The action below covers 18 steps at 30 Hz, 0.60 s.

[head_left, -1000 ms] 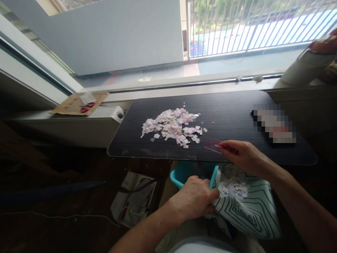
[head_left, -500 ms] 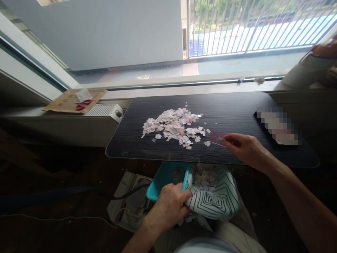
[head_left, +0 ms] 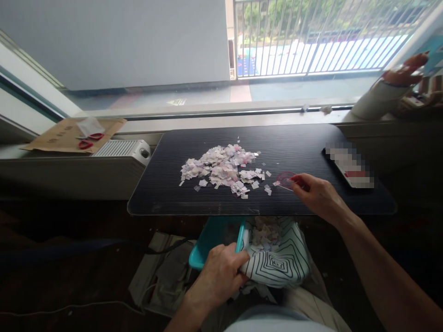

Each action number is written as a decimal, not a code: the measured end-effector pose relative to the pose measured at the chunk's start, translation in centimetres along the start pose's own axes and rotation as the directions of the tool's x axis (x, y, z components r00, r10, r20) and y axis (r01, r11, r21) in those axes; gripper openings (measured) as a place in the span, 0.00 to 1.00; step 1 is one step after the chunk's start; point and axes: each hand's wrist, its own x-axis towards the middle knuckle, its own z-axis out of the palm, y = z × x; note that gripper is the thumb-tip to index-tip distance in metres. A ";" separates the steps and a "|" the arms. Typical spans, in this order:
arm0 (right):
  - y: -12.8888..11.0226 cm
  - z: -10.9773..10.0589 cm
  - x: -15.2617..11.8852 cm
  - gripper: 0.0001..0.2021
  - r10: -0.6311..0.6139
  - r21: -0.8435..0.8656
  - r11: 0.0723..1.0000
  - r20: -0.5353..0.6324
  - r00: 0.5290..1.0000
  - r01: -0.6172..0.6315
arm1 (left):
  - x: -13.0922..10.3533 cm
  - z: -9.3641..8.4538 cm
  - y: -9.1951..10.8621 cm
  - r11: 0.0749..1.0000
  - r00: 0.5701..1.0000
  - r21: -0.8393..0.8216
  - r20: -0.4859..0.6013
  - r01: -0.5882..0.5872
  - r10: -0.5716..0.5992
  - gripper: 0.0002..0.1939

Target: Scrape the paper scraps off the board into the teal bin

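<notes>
My right hand (head_left: 313, 193) pinches a pink see-through protractor (head_left: 285, 180) low over the dark tabletop, right of a heap of small paper scraps (head_left: 223, 168). One loose scrap (head_left: 276, 183) lies at the protractor's left tip. Below the table's front edge, my left hand (head_left: 223, 267) is closed on the rim of a teal plastic basket (head_left: 199, 256), together with the edge of a white cloth (head_left: 277, 265) patterned with black lines. More paper scraps (head_left: 266, 233) rest in the hollow of the cloth. My left fingertips are partly hidden.
The dark tabletop (head_left: 294, 143) has a phone-like slab (head_left: 351, 168), blurred out, at its right. Red-handled scissors (head_left: 90, 140) lie on a brown envelope (head_left: 65, 133) beside a white radiator (head_left: 121, 150). A box of odds and ends (head_left: 162, 276) stands on the floor. A window is behind.
The view has swung slightly right. The protractor is a little farther from the heap, and a scrap now shows at its left tip. My left hand keeps its hold on the basket and cloth.
</notes>
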 end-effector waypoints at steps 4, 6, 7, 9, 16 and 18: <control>-0.4 0.2 -0.3 0.11 -0.026 0.054 0.998 0.004 1.000 0.025 | 0.0 -0.1 -0.2 1.000 1.000 0.004 0.001 0.004 -0.004 0.01; -0.5 0.3 -0.5 0.10 -0.042 0.060 0.997 0.037 0.998 0.039 | 0.1 0.0 -0.2 1.000 1.000 0.005 -0.003 0.003 -0.003 0.01; -0.5 0.3 -0.5 0.10 -0.041 0.047 0.998 0.044 0.998 0.039 | 0.1 0.0 -0.2 1.000 1.000 0.006 -0.008 0.002 -0.002 0.01; -0.4 0.3 -0.6 0.10 -0.032 0.006 0.999 0.036 0.999 0.032 | 0.1 0.1 -0.2 1.000 1.000 0.008 -0.018 0.002 -0.002 0.01; -0.7 0.3 -0.8 0.10 -0.044 0.059 0.997 0.075 0.996 0.040 | 0.3 0.0 -0.1 1.000 1.000 0.017 -0.012 0.012 -0.012 0.01; -0.9 0.1 -0.8 0.10 -0.024 0.029 0.999 0.075 0.997 0.022 | 0.4 -0.1 -0.1 1.000 1.000 0.021 -0.012 0.011 -0.011 0.01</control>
